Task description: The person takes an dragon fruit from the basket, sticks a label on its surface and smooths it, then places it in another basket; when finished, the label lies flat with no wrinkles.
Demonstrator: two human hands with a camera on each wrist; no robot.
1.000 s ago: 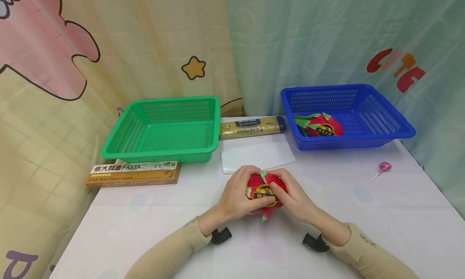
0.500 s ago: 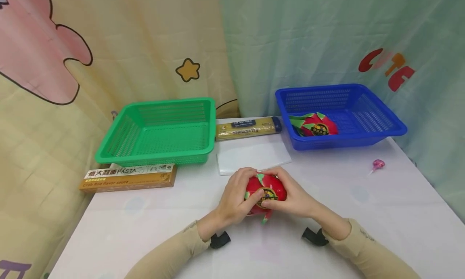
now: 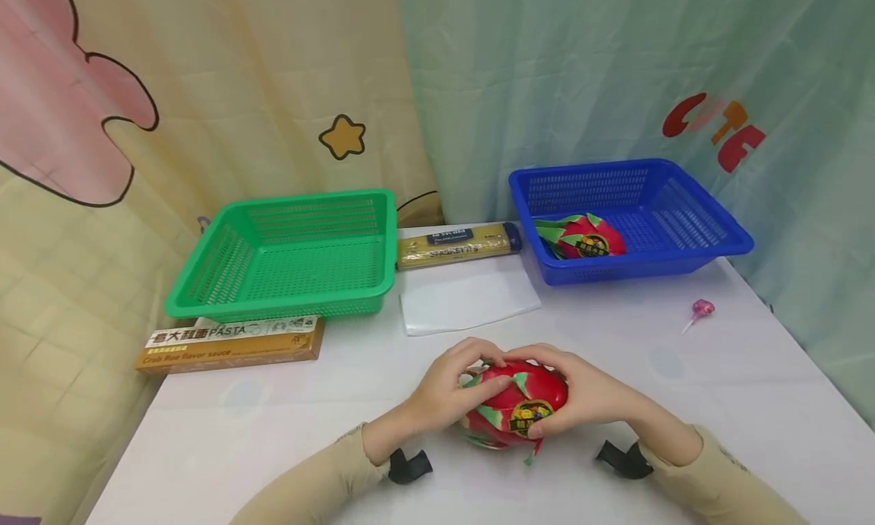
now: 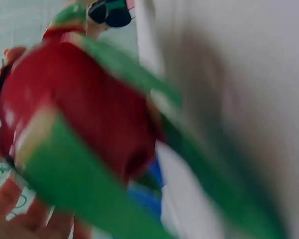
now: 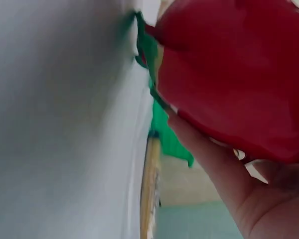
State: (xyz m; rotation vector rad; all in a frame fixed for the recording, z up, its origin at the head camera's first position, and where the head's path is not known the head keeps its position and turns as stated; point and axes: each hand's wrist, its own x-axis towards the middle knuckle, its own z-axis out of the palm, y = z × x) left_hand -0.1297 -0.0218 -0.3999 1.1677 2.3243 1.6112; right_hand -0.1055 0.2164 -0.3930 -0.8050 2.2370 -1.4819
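Note:
Both hands grip a red dragon fruit (image 3: 502, 392) with green-tipped scales and a round black-and-gold label, low over the near middle of the table. My left hand (image 3: 447, 388) curls round its left side, thumb across the top. My right hand (image 3: 588, 392) wraps the right side, thumb beside the label. In the left wrist view the dragon fruit (image 4: 84, 99) is blurred, its green scales toward the camera. The right wrist view has the dragon fruit's smooth red side (image 5: 234, 79) above my right fingers (image 5: 204, 149). A second dragon fruit (image 3: 593, 236) lies in the blue basket (image 3: 711, 259).
A green basket (image 3: 301, 308) stands at the back left, a brown pasta box (image 3: 232, 346) before it. Between the baskets lie a spaghetti pack (image 3: 458, 245) and a folded white sheet (image 3: 468, 301). A pink lollipop (image 3: 701, 309) lies at the right.
The hands have turned the dragon fruit, so its label now faces right and nearer me. Both hands have shifted slightly toward me, the right one farther right. The head view has moved a little.

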